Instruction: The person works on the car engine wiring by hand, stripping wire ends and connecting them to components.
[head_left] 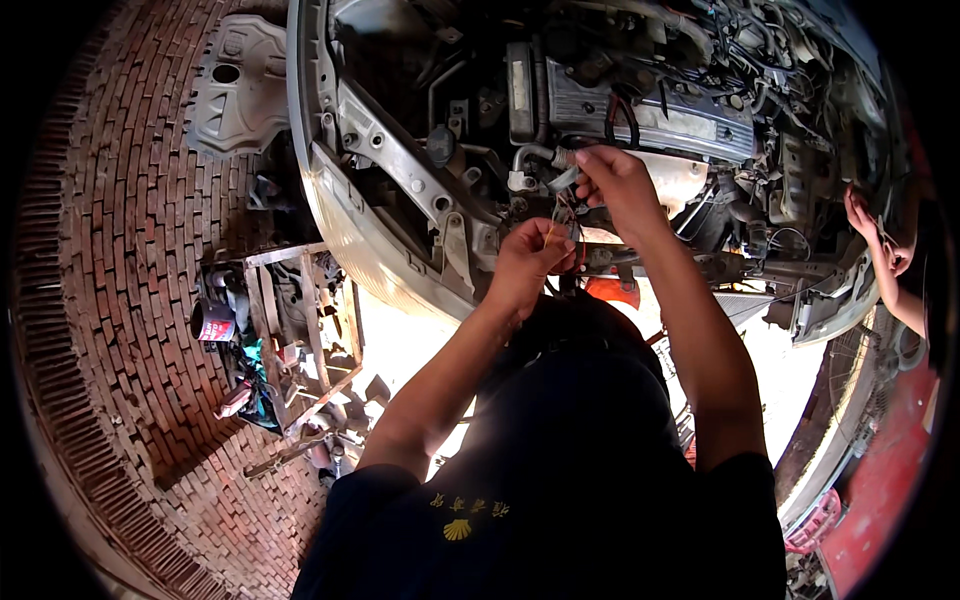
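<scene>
Nearest is the person's dark navy short-sleeved shirt point(560, 430) with a yellow shell-shaped print on it, and both bare forearms reach up past it over the front of an open engine bay. The left hand point(524, 265) has its thumb and fingers closed on a bunch of thin coloured wires point(562, 212), a yellow one among them, which lies between the two hands. Above it and to its right, the right hand point(622, 192) pinches a pale, translucent strip point(564, 181), too small to tell its exact kind, near the wires. Just beyond sit a bent grey metal pipe point(528, 160) and a ribbed silver-grey metal engine cover point(650, 115). To the left runs a cream-coloured curved car body panel point(375, 240), with a rusty rectangular metal frame point(312, 320) standing outside it on reddish-brown brick paving point(130, 250). Farther left lies a flat grey moulded shield point(240, 90). At the far right, another person's hands point(866, 215) are by the opposite edge of the bay, their grip unclear.
</scene>
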